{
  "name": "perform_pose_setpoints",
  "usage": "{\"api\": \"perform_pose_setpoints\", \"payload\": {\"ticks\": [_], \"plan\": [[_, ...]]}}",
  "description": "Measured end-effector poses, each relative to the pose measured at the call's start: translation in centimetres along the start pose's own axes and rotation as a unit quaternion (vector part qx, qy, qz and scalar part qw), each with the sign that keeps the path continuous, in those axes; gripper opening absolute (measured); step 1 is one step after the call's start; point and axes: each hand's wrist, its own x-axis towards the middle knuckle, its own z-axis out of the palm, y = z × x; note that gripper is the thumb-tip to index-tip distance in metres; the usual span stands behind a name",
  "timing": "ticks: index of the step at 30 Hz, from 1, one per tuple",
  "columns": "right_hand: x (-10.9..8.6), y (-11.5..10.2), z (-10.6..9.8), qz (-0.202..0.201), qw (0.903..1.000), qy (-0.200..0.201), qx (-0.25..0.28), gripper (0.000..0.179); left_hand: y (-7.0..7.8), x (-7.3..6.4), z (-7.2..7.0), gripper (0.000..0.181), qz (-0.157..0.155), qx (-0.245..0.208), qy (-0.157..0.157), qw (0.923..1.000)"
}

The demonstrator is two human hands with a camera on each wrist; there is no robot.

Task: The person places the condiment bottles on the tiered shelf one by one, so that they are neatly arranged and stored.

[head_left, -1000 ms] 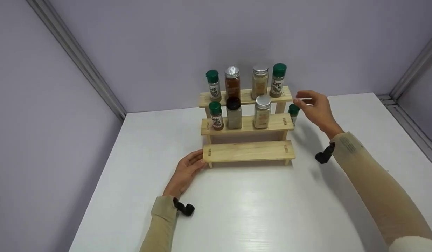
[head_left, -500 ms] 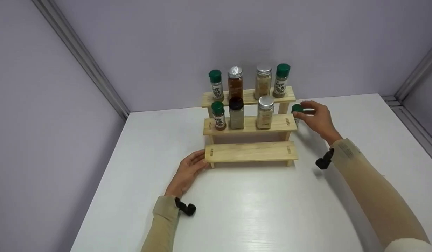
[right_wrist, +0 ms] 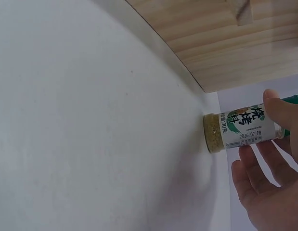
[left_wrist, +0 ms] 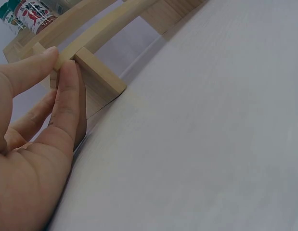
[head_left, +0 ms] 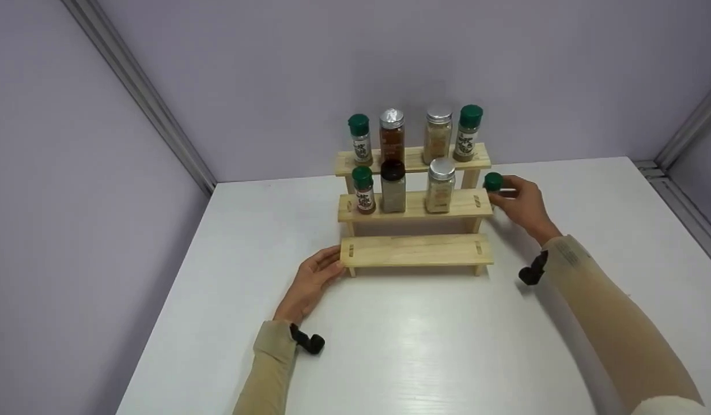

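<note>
My left hand (head_left: 306, 282) pinches the left end of the lowest tier of a three-tier wooden spice rack (head_left: 416, 251). In the left wrist view the thumb (left_wrist: 35, 67) lies at the board's top edge and the fingers are below it. Behind the rack's right end, my right hand (head_left: 525, 204) grips a small green-capped spice jar (head_left: 493, 182). The right wrist view shows that jar's white label (right_wrist: 250, 126) and yellowish contents at its base, with thumb and fingers on either side. The rack hides part of the jar in the head view.
The top tier bears several spice jars, among them one with red-brown contents (head_left: 392, 138). On the middle tier stand a green-capped jar (head_left: 363, 190), a dark-capped jar (head_left: 393, 187) and a silver-capped jar (head_left: 441, 187). A wall (head_left: 275, 86) rises behind the white table (head_left: 413, 346).
My right hand has come down to the green-capped jar and taken hold of it. My left hand stays at the rack's lowest tier. The head view has shifted slightly.
</note>
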Motion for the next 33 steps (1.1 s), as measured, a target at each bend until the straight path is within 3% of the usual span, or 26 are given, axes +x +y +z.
{"api": "perform_pose_setpoints", "payload": {"ticks": [9,19,33], "plan": [[-0.3,0.0,-0.4,-0.005,0.9999,0.005,-0.01,0.049,0.0,0.1,0.1,0.056,0.003,0.003,-0.001,1.0],[-1.3,-1.7,-2.1,0.003,0.9998,0.018,0.01,0.054,-0.1,0.1,0.1,0.056,0.001,-0.005,0.003,1.0],[-3.5,-3.1,-5.6,-0.051,0.9961,0.073,-0.003,0.049,-0.3,0.2,0.1,0.052,0.004,-0.002,0.002,1.0]]}}
